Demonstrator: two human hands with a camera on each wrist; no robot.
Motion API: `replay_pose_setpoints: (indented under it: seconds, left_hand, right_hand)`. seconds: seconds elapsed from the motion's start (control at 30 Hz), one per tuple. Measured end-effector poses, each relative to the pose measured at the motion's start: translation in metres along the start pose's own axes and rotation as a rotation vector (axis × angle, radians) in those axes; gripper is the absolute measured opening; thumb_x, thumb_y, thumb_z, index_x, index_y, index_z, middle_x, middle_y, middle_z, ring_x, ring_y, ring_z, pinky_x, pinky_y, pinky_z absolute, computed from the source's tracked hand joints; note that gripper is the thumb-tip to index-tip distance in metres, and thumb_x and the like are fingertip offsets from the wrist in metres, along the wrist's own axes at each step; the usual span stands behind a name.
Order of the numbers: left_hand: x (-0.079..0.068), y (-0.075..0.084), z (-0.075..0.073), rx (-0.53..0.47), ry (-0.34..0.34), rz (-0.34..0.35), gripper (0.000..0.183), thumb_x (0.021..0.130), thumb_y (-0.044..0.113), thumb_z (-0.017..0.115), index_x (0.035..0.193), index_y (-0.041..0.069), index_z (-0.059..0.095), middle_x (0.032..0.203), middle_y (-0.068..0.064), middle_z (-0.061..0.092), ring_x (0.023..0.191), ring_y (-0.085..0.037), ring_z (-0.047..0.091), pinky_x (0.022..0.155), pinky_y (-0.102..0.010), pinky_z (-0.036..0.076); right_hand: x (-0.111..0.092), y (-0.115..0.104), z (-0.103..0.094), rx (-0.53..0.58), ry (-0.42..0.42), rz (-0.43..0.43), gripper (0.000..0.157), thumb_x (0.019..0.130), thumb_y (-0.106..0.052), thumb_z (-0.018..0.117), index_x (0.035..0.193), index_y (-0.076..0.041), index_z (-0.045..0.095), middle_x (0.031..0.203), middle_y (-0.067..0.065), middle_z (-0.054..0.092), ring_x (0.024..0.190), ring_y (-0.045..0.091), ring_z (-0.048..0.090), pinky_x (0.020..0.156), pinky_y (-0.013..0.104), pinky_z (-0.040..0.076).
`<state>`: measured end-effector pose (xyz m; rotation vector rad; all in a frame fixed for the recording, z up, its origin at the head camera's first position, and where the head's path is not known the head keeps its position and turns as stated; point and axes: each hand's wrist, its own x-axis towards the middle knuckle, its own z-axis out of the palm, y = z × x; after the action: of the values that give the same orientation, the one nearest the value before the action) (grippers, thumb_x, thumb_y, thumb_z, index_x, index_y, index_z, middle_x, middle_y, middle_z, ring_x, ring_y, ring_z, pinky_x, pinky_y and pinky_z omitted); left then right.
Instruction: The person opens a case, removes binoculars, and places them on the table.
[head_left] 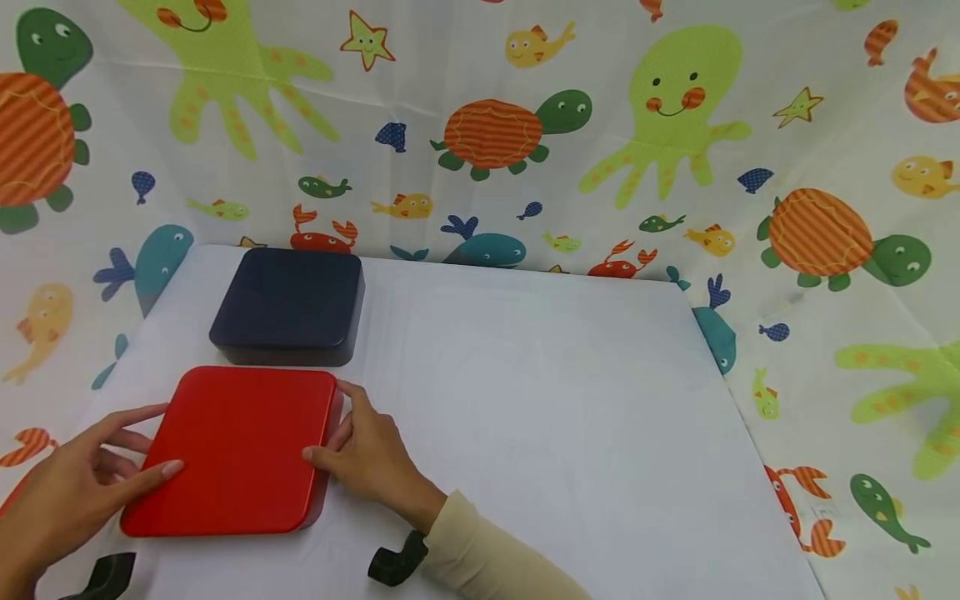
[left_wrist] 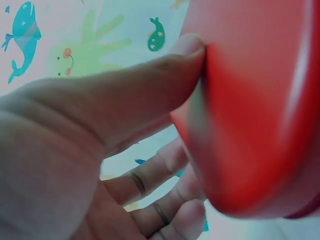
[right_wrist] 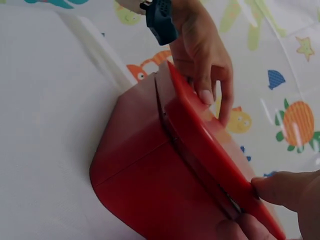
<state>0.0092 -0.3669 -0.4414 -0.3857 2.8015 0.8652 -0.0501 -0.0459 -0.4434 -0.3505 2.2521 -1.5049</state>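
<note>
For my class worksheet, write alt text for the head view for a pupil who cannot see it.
A person's left hand and right hand grip a red, round-cornered box from either side on a white tabletop. A dark navy box sits just beyond it, and sea-animal-print cloth fills the background.

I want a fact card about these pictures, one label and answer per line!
Main thing: red box
Its top: red lid, narrow gap beneath its rim
Left hand: thumb on lid's left side
Right hand: thumb on lid's right edge
Farther back: dark box
Underneath: white tabletop
Patterned cloth: turtles, octopuses, crabs
</note>
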Motion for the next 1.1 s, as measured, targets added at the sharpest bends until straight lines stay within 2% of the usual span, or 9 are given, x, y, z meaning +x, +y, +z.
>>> replay_pose_setpoints:
  seconds: [0.2, 0.43, 0.63, 0.77, 0.97, 1.1]
  left_hand:
    - [-0.006, 0.014, -0.004, 0.021, 0.075, 0.037, 0.101, 0.089, 0.042, 0.085, 0.163, 0.001, 0.031, 0.115, -0.036, 0.059, 0.072, -0.018, 0.062, 0.051, -0.032, 0.06]
    - [-0.01, 0.044, -0.005, 0.009, 0.053, 0.044, 0.102, 0.09, 0.045, 0.084, 0.164, 0.002, 0.03, 0.121, -0.037, 0.057, 0.075, -0.018, 0.063, 0.052, -0.034, 0.061]
    - [-0.013, 0.069, 0.002, -0.007, 0.068, 0.13, 0.099, 0.086, 0.038, 0.089, 0.162, 0.003, 0.036, 0.117, -0.025, 0.062, 0.074, -0.017, 0.061, 0.055, -0.026, 0.06]
    - [-0.011, 0.081, 0.009, -0.024, 0.049, 0.171, 0.1, 0.084, 0.041, 0.091, 0.162, 0.009, 0.038, 0.116, -0.021, 0.065, 0.072, -0.016, 0.061, 0.057, -0.021, 0.058]
    - [-0.009, 0.096, 0.02, -0.088, 0.008, 0.225, 0.101, 0.081, 0.038, 0.093, 0.162, 0.012, 0.039, 0.121, -0.022, 0.065, 0.075, -0.018, 0.065, 0.061, -0.028, 0.064]
    - [-0.009, 0.109, 0.032, -0.123, 0.022, 0.265, 0.1, 0.079, 0.038, 0.095, 0.161, 0.014, 0.042, 0.118, -0.017, 0.065, 0.073, -0.016, 0.064, 0.06, -0.024, 0.062]
  right_hand:
    - [-0.004, -0.001, -0.01, 0.035, 0.029, -0.049, 0.082, 0.092, -0.021, 0.083, 0.16, -0.036, 0.04, 0.083, -0.014, 0.064, 0.068, 0.003, 0.066, 0.063, 0.02, 0.057]
    - [-0.013, 0.005, -0.03, 0.064, 0.072, -0.102, 0.082, 0.094, -0.021, 0.082, 0.162, -0.039, 0.04, 0.086, -0.012, 0.067, 0.072, 0.002, 0.065, 0.064, 0.021, 0.057]
    - [-0.024, 0.014, -0.051, 0.066, 0.109, -0.103, 0.084, 0.093, -0.021, 0.084, 0.162, -0.041, 0.04, 0.087, -0.009, 0.068, 0.074, 0.003, 0.066, 0.065, 0.022, 0.057]
    - [-0.03, 0.022, -0.064, 0.067, 0.129, -0.114, 0.084, 0.093, -0.021, 0.084, 0.162, -0.039, 0.04, 0.088, -0.006, 0.07, 0.074, 0.005, 0.066, 0.066, 0.022, 0.057]
    - [-0.038, 0.035, -0.081, 0.052, 0.159, -0.121, 0.083, 0.094, -0.02, 0.083, 0.162, -0.039, 0.04, 0.088, 0.0, 0.071, 0.074, 0.008, 0.065, 0.067, 0.023, 0.057]
    - [-0.046, 0.04, -0.094, 0.025, 0.176, -0.1, 0.084, 0.094, -0.02, 0.082, 0.162, -0.042, 0.039, 0.087, -0.001, 0.071, 0.075, 0.011, 0.065, 0.067, 0.024, 0.056]
